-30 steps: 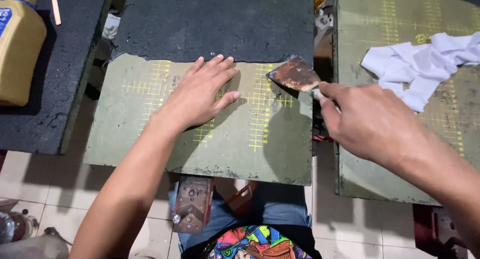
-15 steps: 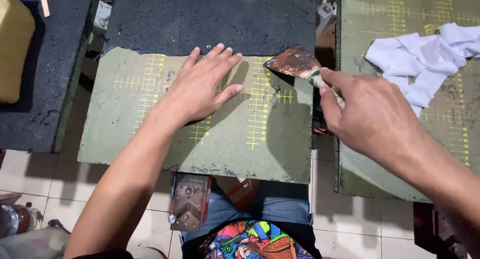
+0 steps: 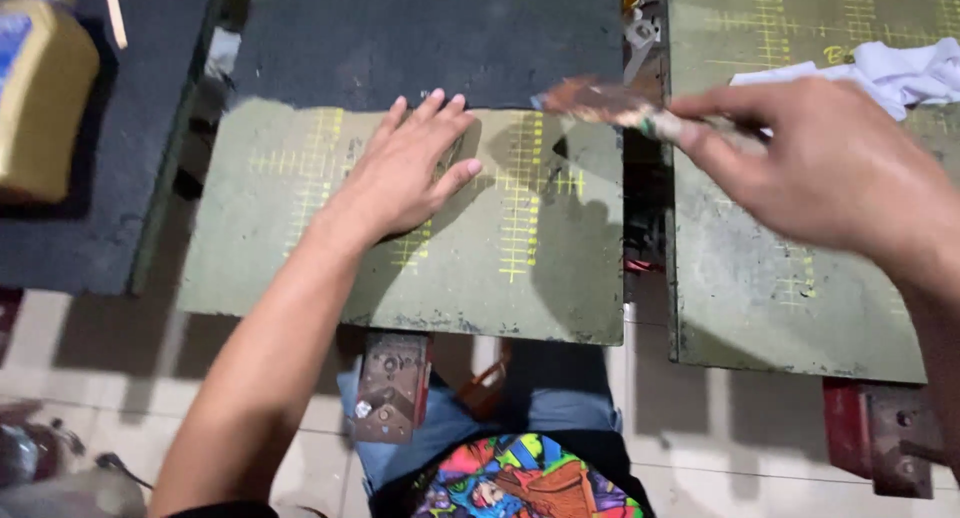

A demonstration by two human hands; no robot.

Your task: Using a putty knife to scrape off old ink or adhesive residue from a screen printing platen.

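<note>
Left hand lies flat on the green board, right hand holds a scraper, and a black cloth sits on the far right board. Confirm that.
One thing is wrong: the head view shows the cloth is white, not black. The left hand does lie flat on the green board, and the right hand holds the scraper.

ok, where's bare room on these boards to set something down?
Free: middle board below and right of the flat left hand; right board below the right hand; dark upper area. Crowded: right board's top corner under the white cloth; far left by the yellow bottle.

Yellow plastic bottle (image 3: 40,98), blue label, top-left on dark board; blurred, partly cut by frame edge.
</note>
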